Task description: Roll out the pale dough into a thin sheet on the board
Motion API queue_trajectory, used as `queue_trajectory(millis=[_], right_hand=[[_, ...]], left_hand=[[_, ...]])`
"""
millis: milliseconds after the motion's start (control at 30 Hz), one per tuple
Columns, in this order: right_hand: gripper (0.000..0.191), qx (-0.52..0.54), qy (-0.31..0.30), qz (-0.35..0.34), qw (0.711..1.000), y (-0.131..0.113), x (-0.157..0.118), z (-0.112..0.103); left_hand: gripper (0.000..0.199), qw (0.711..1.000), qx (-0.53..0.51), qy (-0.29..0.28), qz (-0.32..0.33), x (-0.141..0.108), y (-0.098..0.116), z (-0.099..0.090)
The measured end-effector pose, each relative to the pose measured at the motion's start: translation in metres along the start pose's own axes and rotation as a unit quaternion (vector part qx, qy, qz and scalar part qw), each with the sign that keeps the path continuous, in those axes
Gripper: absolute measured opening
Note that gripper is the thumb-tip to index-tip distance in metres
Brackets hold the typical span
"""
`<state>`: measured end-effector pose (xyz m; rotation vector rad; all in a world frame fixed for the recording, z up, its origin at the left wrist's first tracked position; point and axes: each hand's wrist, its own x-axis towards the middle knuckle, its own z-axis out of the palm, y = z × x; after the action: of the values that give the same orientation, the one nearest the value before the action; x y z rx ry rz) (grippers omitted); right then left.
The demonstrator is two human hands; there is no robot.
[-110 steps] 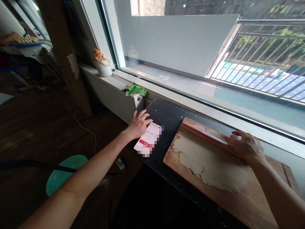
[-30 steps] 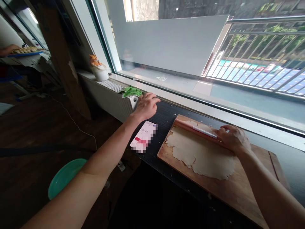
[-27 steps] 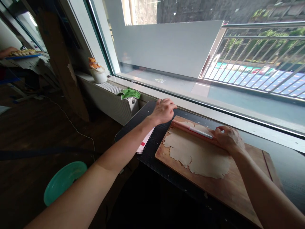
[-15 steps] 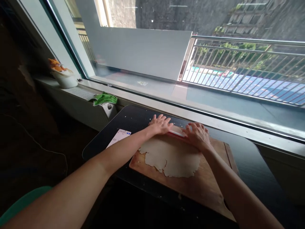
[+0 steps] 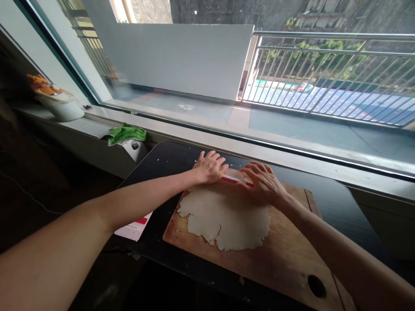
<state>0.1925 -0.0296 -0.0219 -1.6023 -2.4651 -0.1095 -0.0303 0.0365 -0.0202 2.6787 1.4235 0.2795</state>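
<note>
A thin, pale sheet of rolled-out dough (image 5: 227, 220) with ragged, cracked edges lies on a wooden cutting board (image 5: 275, 263). Across its far part runs a red-and-white rolling pin (image 5: 236, 180), seen only between my hands. My left hand (image 5: 210, 167) rests palm down over its left end, fingers stretched forward and apart. Over the right end lies my right hand (image 5: 264, 181), also palm down, its fingers extended and slightly bent. Both palms hide the pin's ends. Neither hand's fingers wrap round it.
A phone (image 5: 134, 226) lies on the black table (image 5: 337, 207), partly behind my left forearm. Beyond the table's far edge are the windowsill and glass. A green cloth (image 5: 126, 134) and a white bucket (image 5: 61, 106) sit at left. The board has a round hole (image 5: 317, 286).
The view has shifted, so the dough and board appear lower and larger. My hands remain on the rolling pin, fingers still stretched. More of the pin's red side shows now.
</note>
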Motion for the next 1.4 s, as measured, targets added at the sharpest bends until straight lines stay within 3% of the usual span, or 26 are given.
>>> queue_trajectory(millis=[67, 133, 267, 367, 433, 600, 667, 767, 833, 900, 1000, 1233, 1400], right_hand=[[0.038, -0.002, -0.004, 0.078, 0.997, 0.013, 0.022, -0.002], [0.040, -0.004, -0.007, 0.133, 0.991, 0.017, 0.030, -0.003], [0.042, 0.008, -0.040, 0.089, 0.995, -0.005, -0.004, -0.004], [0.045, 0.012, -0.041, 0.048, 0.998, -0.017, -0.023, -0.002], [0.046, 0.000, -0.036, 0.081, 0.996, -0.011, -0.012, -0.001], [0.047, 0.000, -0.042, 0.218, 0.975, 0.017, 0.039, -0.001], [0.046, 0.002, -0.038, 0.197, 0.980, 0.015, 0.036, -0.002], [0.044, 0.001, -0.050, 0.098, 0.994, -0.003, 0.010, -0.006], [0.045, -0.009, -0.066, 0.074, 0.995, -0.015, -0.005, -0.008], [0.046, -0.026, -0.097, 0.104, 0.990, -0.022, -0.007, -0.011], [0.052, -0.034, -0.144, 0.159, 0.976, -0.025, 0.008, -0.014], [0.061, -0.021, -0.117, 0.245, 0.962, -0.019, 0.037, -0.016], [0.060, -0.023, -0.164, 0.208, 0.964, -0.022, 0.033, -0.016]], left_hand=[[0.043, 0.999, 0.002, -0.002, -0.055, 0.024, -0.001, -0.003], [0.043, 0.996, 0.007, -0.028, -0.081, 0.032, -0.001, -0.005], [0.044, 0.996, 0.009, -0.088, -0.002, -0.008, 0.001, -0.005], [0.045, 0.996, 0.005, -0.050, 0.068, -0.032, 0.000, -0.002], [0.046, 0.998, 0.004, -0.047, 0.050, -0.020, -0.003, -0.001], [0.045, 0.994, 0.003, -0.071, -0.084, 0.039, -0.007, -0.004], [0.043, 0.994, 0.004, -0.080, -0.076, 0.036, -0.006, -0.006], [0.041, 0.998, 0.004, -0.062, 0.017, 0.004, -0.002, -0.006], [0.041, 0.998, 0.008, -0.031, 0.056, -0.014, 0.000, -0.006], [0.044, 0.998, 0.022, -0.028, 0.055, -0.019, 0.002, -0.006], [0.045, 0.995, 0.048, -0.086, 0.029, -0.006, 0.003, -0.008], [0.044, 0.991, 0.065, -0.119, -0.009, 0.023, 0.000, -0.013], [0.042, 0.995, 0.064, -0.075, -0.023, 0.012, 0.005, -0.011]])
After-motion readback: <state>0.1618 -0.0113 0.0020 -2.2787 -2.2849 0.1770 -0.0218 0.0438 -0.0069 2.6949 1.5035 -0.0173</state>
